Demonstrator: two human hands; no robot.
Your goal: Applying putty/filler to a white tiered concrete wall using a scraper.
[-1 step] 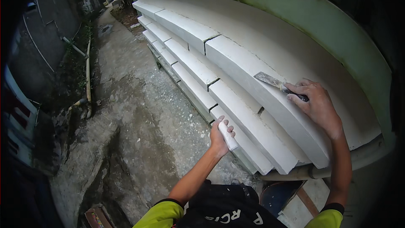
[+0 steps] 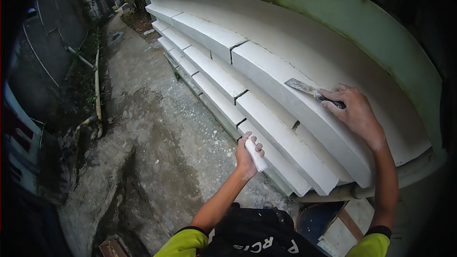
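My right hand (image 2: 359, 114) is closed around the dark handle of a putty knife (image 2: 301, 86). Its blade, smeared with grey-white residue, points left over the uppermost white ledge (image 2: 271, 69); whether it touches the surface, I cannot tell. Lower and to the left, my left hand (image 2: 245, 159) grips a short white bar-shaped piece (image 2: 257, 156), its kind unclear. That hand is in front of the lowest white ledge (image 2: 273, 150). White dust coats the fingers of both hands. Dark gaps split the stepped ledges into lengths.
Behind the ledges rises a pale curved panel (image 2: 342, 71) under a mossy green rim (image 2: 333, 4). A rough concrete path (image 2: 157, 147) runs along the left, with pipes (image 2: 98, 95) by a grey wall (image 2: 47, 43). Boards (image 2: 342, 231) lie below on the right.
The view has shifted very slightly. Both hands keep their holds, and the putty knife stays at nearly the same place over the top ledge.
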